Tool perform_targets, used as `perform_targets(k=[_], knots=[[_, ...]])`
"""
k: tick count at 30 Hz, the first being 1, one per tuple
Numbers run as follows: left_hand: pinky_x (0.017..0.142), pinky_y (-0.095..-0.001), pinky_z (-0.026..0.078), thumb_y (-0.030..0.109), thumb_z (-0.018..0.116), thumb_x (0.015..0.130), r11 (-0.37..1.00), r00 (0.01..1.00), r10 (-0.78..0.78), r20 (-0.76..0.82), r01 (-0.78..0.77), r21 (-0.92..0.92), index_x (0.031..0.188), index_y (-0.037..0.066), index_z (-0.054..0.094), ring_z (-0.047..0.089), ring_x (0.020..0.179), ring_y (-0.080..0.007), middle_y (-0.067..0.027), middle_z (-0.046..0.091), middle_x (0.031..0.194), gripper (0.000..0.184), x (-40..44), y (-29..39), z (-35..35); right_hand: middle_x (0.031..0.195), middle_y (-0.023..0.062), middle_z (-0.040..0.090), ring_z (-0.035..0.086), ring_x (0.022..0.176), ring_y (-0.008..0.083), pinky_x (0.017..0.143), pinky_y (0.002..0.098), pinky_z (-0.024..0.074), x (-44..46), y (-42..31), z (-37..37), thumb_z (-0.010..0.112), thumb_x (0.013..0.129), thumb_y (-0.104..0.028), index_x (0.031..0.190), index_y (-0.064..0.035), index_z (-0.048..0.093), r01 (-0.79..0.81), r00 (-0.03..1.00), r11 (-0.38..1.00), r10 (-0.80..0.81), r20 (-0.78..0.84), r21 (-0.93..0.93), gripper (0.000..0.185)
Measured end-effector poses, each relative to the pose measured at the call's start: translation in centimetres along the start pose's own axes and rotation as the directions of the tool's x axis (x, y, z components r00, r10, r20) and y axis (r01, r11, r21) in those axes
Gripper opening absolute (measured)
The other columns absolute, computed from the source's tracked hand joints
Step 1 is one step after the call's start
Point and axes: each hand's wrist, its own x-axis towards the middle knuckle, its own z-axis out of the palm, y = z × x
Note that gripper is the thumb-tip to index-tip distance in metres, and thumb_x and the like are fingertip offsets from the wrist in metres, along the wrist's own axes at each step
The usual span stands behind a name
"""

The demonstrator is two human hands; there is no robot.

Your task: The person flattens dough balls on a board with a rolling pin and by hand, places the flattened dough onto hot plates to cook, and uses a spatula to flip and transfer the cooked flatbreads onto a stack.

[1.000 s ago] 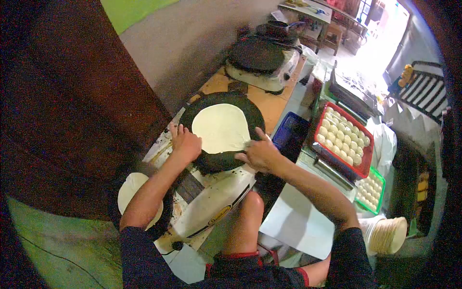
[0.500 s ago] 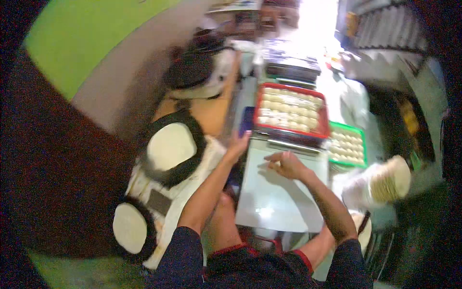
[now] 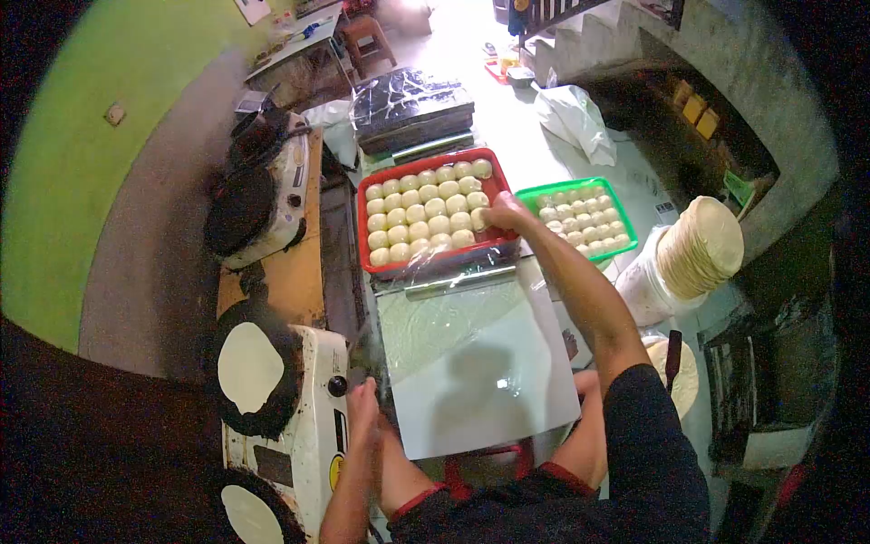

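The right hand (image 3: 507,213) reaches over the right side of a red tray (image 3: 363,227), fingertips at a pale dough ball (image 3: 480,218) on the edge of the rows; whether its grip has closed round it, I cannot tell. The left hand (image 3: 364,405) hangs low between the white stove (image 3: 316,363) and the white desk (image 3: 544,376); its grip is too blurred to judge. The stove's front bears a partly hidden yellow badge (image 3: 336,472), its lettering unreadable. A green tray (image 3: 623,213) of dough balls sits beside the red one.
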Motion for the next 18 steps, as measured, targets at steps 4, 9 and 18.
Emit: perform_targets(k=[4,9,18], knots=[[0.115,-0.0461,0.031,0.036,0.067,0.088,0.895,0.805,0.441,-0.396,-0.364,0.257,0.146,-0.008,0.036,0.037,0.14,-0.0423,-0.033,0.028,0.155,0.079,-5.4,3.4,4.7,0.103,0.022,0.073,0.071,0.091,0.0296,0.08,0.039,0.0573,3.4,-0.7,6.3,0.08,0.07,-0.049,0.1,0.0045,0.072,-0.105,0.936,0.993,0.114,-0.334,0.046,0.062],[0.115,-0.0691,0.014,0.033,0.075,0.082,0.765,0.811,0.577,-0.1,-0.492,0.416,0.141,-0.003,0.046,0.004,0.149,-0.0515,-0.0332,0.014,0.16,0.075,2.1,7.2,8.0,0.108,0.0192,0.07,0.068,0.1,0.0274,0.084,0.0399,0.0569,3.7,-0.4,6.1,0.085,0.065,-0.045,0.109,-0.0007,0.069,0.117,0.947,0.936,-0.005,-0.32,0.332,0.065],[0.112,-0.0737,0.017,0.015,0.064,0.09,0.643,0.657,0.741,-0.139,-0.634,0.431,0.094,0.001,0.065,0.022,0.146,-0.0456,-0.0233,0.035,0.152,0.015,7.0,8.2,6.7,0.101,0.0115,0.074,0.069,0.094,0.0242,0.087,0.0385,0.0539,-19.8,3.2,11.5,0.082,0.076,-0.02,0.109,-0.0049,0.072,0.469,0.74,0.799,-0.588,0.327,0.376,0.038]])
